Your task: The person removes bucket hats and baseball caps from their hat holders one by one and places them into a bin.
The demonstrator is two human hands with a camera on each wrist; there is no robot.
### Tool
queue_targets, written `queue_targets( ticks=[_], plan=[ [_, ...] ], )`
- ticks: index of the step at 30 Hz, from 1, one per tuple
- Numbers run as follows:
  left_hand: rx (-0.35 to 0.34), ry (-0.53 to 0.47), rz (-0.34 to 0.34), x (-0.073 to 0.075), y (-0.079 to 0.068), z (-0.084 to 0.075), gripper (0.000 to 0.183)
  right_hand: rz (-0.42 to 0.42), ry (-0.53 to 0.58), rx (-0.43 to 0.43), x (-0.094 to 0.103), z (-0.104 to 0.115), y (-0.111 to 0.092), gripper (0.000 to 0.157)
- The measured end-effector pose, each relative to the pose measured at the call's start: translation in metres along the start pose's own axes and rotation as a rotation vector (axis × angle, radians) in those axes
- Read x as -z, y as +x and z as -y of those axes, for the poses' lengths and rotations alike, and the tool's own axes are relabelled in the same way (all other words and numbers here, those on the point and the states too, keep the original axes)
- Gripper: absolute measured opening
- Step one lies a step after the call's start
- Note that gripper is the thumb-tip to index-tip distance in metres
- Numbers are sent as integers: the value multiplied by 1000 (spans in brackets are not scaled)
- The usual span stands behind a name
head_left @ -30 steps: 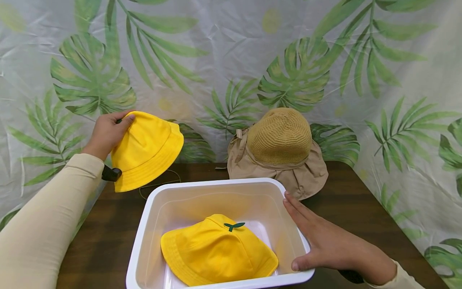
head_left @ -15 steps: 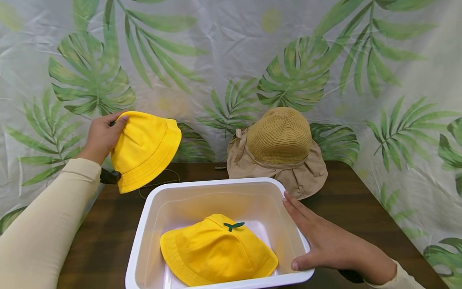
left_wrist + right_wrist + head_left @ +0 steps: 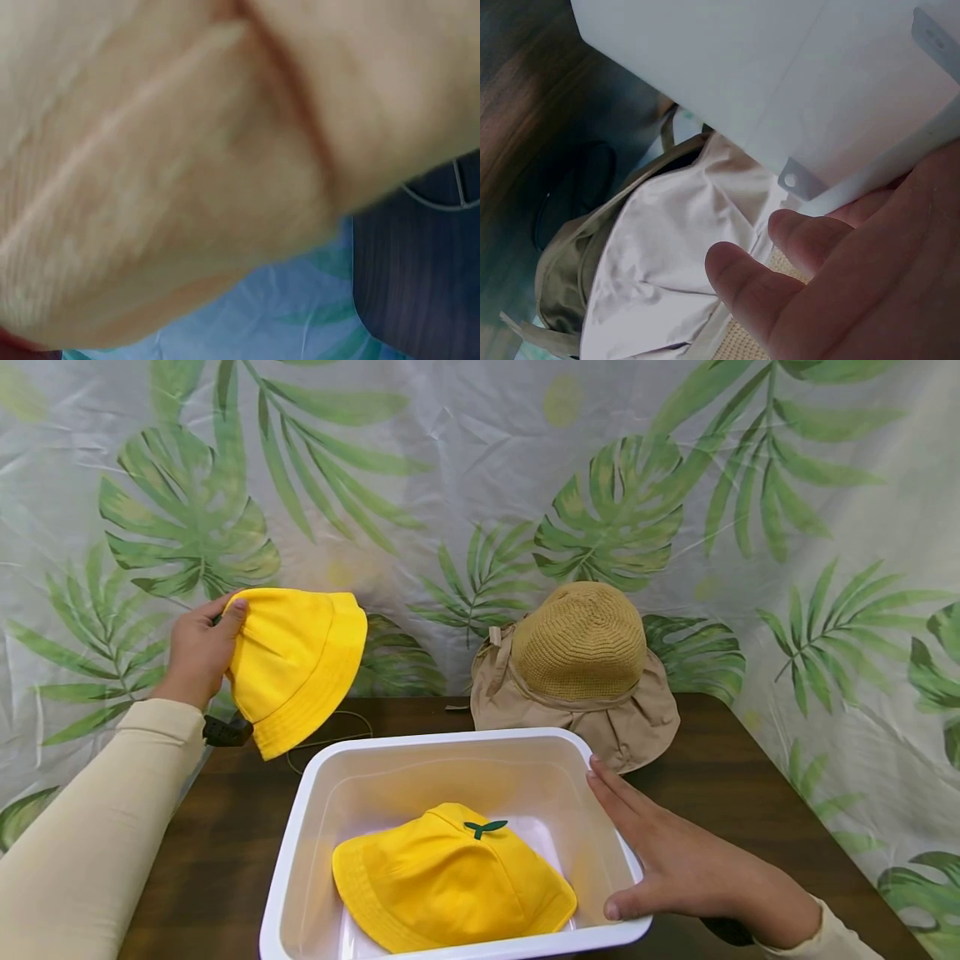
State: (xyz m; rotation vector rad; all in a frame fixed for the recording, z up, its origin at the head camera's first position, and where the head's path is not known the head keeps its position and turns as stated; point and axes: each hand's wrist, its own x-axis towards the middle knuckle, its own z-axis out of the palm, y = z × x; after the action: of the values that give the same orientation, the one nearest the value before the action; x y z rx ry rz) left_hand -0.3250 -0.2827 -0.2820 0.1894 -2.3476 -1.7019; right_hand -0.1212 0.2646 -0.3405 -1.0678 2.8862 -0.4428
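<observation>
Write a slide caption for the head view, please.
Left-hand fingers hold a yellow hat; right-hand fingers touch a white tub containing another hat.

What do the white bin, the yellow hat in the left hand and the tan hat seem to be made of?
White bin: probably smooth, slightly glossy plastic, judging by its moulded shape and soft sheen.
Held yellow hat: matte woven fabric, possibly cotton; soft creases and a seam suggest it.
Tan hat: crown, straw-like yarn, shown by textured rows; brim, matte cloth, given its folds; fibre unclear.
</observation>
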Motion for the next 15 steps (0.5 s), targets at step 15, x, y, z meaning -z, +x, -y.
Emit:
queue_targets(
  ticks=[15],
  plan=[
    [0, -285, -41, -1, -9, 13, 57, 3, 13, -1, 0, 0, 0, 118]
  ],
)
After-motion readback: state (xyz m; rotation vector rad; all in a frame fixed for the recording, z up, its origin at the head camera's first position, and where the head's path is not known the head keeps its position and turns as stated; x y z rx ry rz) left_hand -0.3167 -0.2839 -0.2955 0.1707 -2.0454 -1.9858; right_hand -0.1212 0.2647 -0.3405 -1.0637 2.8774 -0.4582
